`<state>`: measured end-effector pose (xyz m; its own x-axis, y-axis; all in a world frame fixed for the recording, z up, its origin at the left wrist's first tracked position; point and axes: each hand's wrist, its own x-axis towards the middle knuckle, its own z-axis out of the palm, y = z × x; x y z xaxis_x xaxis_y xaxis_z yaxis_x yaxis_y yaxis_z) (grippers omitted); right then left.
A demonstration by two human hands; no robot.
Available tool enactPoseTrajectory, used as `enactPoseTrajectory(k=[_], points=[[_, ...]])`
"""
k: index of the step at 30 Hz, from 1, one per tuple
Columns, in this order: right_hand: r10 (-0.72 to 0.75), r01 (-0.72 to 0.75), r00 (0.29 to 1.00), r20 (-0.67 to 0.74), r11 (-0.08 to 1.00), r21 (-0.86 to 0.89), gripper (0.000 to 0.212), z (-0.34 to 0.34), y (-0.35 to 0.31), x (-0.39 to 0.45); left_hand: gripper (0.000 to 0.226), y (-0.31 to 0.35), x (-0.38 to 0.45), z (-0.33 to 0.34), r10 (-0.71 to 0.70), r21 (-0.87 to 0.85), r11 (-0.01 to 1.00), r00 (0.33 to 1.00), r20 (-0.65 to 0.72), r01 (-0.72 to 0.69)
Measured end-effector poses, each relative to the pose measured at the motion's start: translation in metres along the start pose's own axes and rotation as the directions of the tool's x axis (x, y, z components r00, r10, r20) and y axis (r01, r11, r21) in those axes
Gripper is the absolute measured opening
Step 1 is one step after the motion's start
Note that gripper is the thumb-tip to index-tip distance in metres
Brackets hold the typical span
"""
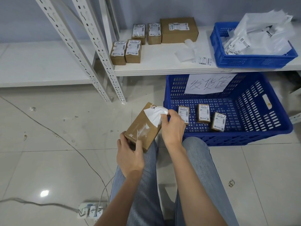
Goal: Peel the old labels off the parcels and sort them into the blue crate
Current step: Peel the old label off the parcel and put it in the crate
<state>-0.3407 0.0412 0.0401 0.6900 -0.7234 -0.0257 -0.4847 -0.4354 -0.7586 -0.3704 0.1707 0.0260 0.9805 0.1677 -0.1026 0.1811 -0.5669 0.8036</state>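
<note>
A brown cardboard parcel (143,126) is held above my knees, tilted away from me. My left hand (129,155) grips its near end. My right hand (172,128) pinches a white label (155,114) that is curled up and partly lifted off the parcel's far end; torn label residue shows on the top face. To the right on the floor stands a large blue crate (260,128) with three labelled small parcels (202,113) inside and a handwritten paper sign on its back wall.
On the low white shelf (162,69) stand several labelled parcels (125,52), a larger box (179,30), loose label scraps (185,53) and a smaller blue crate (254,61) full of white plastic bags. Shelf uprights (97,62) stand left; a cable and power strip (91,210) lie on the floor.
</note>
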Motion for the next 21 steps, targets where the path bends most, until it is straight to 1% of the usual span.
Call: enactPoseTrajectory(k=[3,9,13,19,21], points=[[0.035,-0.035,0.999,-0.001,0.999,0.016,0.014,-0.001,0.000,0.000,0.065,0.001,0.000,0.000,0.012,0.000,1.000,1.000,-0.005,-0.012],[0.083,-0.083,0.997,0.001,0.997,0.011,0.016,-0.005,-0.001,0.001,0.061,-0.001,0.000,0.001,0.013,0.019,1.000,1.000,-0.013,-0.013],[0.140,-0.138,0.990,-0.020,0.987,0.079,0.021,-0.008,0.000,0.005,0.062,-0.001,0.000,0.000,0.004,0.021,1.000,1.000,-0.020,-0.004],[0.184,-0.179,0.982,-0.036,0.979,0.101,0.024,-0.013,0.001,0.010,0.062,-0.001,0.000,0.000,0.014,0.036,0.999,1.000,-0.009,-0.014],[0.192,-0.188,0.981,-0.033,0.977,0.102,0.024,-0.012,0.002,0.011,0.065,0.000,0.000,0.000,0.014,0.033,0.999,1.000,-0.007,-0.014]])
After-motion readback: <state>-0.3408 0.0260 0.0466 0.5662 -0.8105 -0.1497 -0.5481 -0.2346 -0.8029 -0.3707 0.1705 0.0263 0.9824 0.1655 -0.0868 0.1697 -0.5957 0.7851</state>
